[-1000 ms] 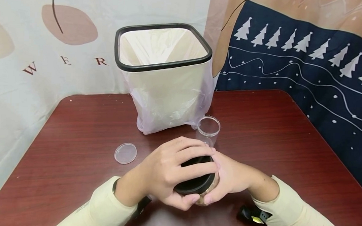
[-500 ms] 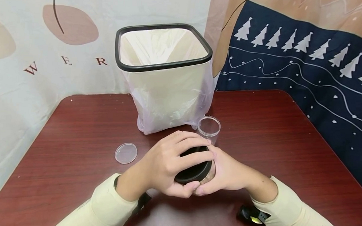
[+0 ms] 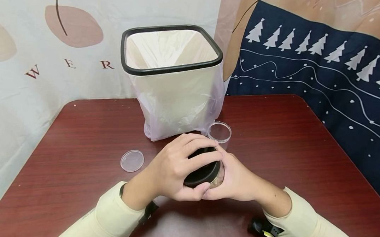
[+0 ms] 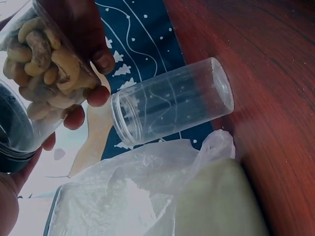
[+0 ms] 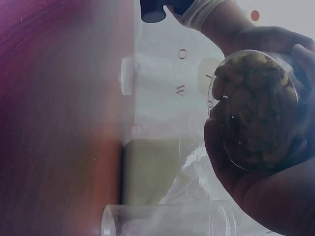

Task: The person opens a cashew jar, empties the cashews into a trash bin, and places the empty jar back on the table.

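1. The clear jar of cashews point(image 4: 47, 73) is held off the table between both hands and looks tilted. Were its black lid point(image 3: 203, 174) to come free abruptly at this lean, nuts could spill; whether the lid is tight or loose, I cannot tell.
2. The left hand point(image 3: 178, 167) has its fingers curled over the lid, some spread with gaps between them. A smooth rim could slip under so uneven a grip.
3. The right hand point(image 3: 238, 179) wraps the jar's body. Too loose a hold might let the jar turn with the lid; too hard a squeeze might flex the wall, if it is thin plastic.
4. An uncovered clear container point(image 4: 172, 103) stands upright just beyond the hands. A forward jerk of the knuckles could topple it.
5. Further out, the bag-lined trash bin point(image 3: 175, 100) stands open, so flying nuts might drop inside.
6. The clear disc lid point(image 3: 132, 161) lies near the left wrist, where a sleeve could sweep it aside.
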Action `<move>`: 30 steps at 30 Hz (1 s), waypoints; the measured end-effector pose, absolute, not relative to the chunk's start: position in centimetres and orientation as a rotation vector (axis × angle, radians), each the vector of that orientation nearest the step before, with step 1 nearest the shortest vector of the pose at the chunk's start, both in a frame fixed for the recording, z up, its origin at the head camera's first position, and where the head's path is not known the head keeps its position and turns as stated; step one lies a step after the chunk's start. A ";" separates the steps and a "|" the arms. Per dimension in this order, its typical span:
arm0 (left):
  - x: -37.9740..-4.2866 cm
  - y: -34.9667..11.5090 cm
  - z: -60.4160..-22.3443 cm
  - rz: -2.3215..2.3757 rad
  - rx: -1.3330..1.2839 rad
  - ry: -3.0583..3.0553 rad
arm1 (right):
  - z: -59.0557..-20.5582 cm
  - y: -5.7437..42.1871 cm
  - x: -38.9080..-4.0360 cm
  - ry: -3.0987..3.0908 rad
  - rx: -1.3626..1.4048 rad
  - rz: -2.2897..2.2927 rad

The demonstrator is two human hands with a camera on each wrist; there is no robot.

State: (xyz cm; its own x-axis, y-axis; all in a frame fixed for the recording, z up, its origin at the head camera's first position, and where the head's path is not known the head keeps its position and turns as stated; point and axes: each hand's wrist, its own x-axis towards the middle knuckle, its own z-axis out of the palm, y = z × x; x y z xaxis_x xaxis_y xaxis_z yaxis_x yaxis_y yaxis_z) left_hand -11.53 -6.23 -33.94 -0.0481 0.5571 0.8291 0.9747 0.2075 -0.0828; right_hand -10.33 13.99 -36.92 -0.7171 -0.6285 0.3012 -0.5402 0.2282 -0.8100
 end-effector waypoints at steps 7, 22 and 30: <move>-11.6 -6.1 -34.0 -0.677 -1.396 -1.748 | -36.7 13.7 -10.0 2.494 -1.108 -1.509; -11.6 -6.0 -34.4 -0.652 -1.274 -1.858 | -37.3 13.5 -10.3 2.691 -1.126 -1.526; -11.6 -5.9 -34.5 -0.669 -1.233 -1.862 | -37.3 13.4 -10.3 2.774 -1.096 -1.479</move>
